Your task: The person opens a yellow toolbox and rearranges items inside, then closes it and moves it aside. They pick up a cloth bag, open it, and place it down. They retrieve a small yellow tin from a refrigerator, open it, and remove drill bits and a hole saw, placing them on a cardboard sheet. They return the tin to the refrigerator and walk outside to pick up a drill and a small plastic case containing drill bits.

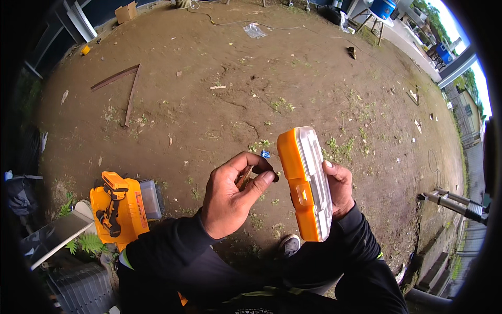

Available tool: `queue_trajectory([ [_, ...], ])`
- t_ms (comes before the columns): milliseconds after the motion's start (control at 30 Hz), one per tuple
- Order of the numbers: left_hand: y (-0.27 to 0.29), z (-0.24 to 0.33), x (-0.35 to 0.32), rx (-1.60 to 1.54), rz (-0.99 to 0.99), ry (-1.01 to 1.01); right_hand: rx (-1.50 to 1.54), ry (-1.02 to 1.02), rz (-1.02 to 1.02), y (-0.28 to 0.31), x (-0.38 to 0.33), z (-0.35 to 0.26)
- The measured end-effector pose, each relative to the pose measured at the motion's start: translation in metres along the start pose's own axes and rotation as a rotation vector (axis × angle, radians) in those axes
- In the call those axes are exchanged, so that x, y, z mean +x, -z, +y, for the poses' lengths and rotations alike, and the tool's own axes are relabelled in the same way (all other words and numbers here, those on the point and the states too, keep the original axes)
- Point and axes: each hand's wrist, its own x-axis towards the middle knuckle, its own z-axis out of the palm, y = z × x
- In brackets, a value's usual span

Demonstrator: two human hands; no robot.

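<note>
In front of me, my right hand [341, 189] grips a small plastic case [299, 175], orange on one side with a see-through cover. The case is tilted on edge, its orange latch facing left, and looks closed. My left hand [226, 204] is just left of it, apart from the case. Its fingers are curled in toward the thumb. Something small and brass-brown [243, 179] shows inside the curl, too hidden to name.
At lower left an orange tool case [137, 212] carries an orange and black cordless power tool [112, 201], beside a clear-lidded box [150, 200]. A bent rusty metal strip [130, 97] lies on the bare dirt. A folded ladder [455, 203] is at right. My shoe [289, 245] stands below.
</note>
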Motion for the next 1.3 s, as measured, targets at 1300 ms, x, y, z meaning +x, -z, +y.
queue_trajectory([
  [1300, 0.048, -0.026, 0.011, -0.393, 0.019, 0.568, -0.526, 0.057, 0.18, -0.032, 0.063, 0.042],
])
